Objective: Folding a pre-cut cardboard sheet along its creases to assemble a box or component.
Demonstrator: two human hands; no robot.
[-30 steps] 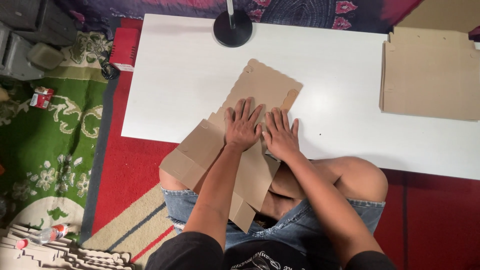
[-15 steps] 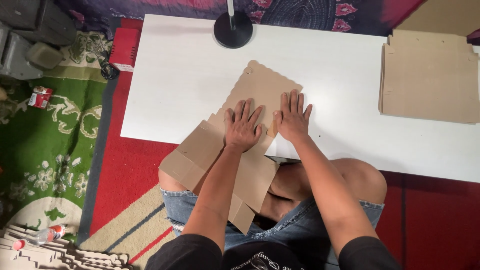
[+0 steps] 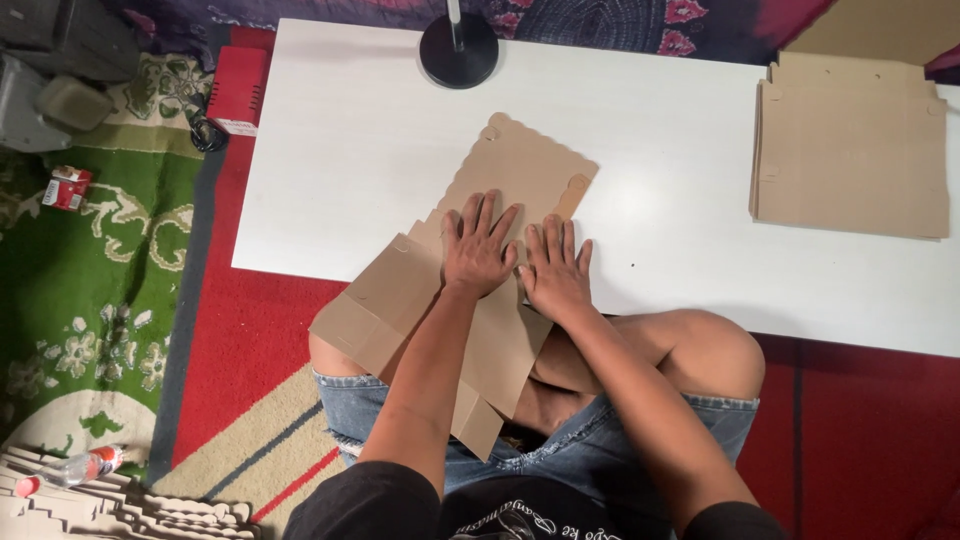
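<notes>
A flat brown cardboard box blank (image 3: 520,175) lies slanted over the near edge of a white table (image 3: 650,140), its lower flaps hanging over my lap. My left hand (image 3: 478,245) presses flat on the middle of the blank with fingers spread. Right beside it, my right hand (image 3: 555,270) also lies palm down on the cardboard at the table's edge. Neither hand grips anything.
A stack of flat cardboard blanks (image 3: 850,150) sits at the table's far right. A black round lamp base (image 3: 458,50) stands at the back edge. On the floor lie a red box (image 3: 238,90), a plastic bottle (image 3: 85,467) and more cardboard pieces (image 3: 110,505).
My right hand slid out to the right along the cardboard half a second ago and has now come back beside my left hand. The left hand stayed in place.
</notes>
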